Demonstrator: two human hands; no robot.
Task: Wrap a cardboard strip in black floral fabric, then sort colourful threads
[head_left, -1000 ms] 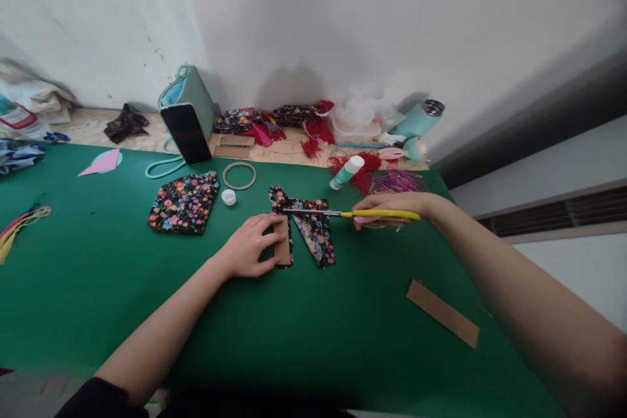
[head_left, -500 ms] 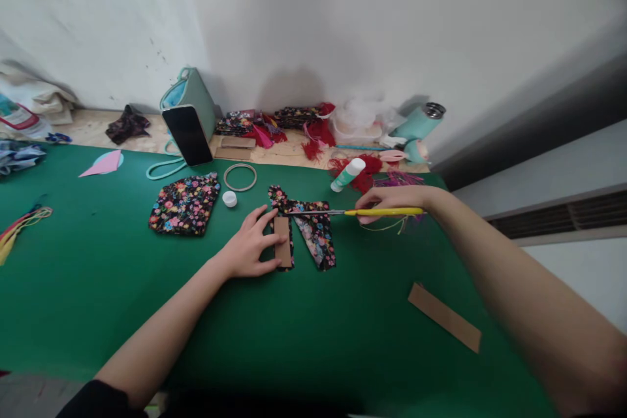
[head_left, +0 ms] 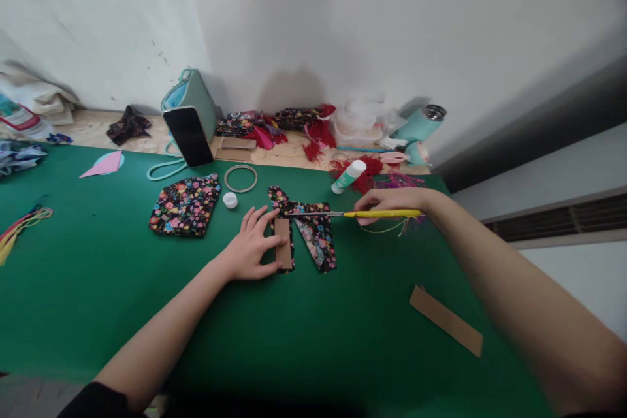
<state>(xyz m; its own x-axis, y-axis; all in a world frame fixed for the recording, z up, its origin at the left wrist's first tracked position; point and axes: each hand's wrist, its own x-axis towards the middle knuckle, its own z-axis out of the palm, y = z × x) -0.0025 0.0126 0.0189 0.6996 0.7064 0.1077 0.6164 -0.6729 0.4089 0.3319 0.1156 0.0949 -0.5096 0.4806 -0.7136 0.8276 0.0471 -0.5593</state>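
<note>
Floral fabric (head_left: 319, 230), cardboard strip (head_left: 283, 228) atop, scissors (head_left: 357, 213) (yellow-handled) across

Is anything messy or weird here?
A little: red threads lie in a loose tangle beside the glue stick, and the wall at upper left looks patchy, with dark specks. Nothing looks spilled near the yellow scissors.

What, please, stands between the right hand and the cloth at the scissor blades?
Only the scissors in the right hand span the gap to the cloth; the glue stick sits farther back, clear of that line.
</note>
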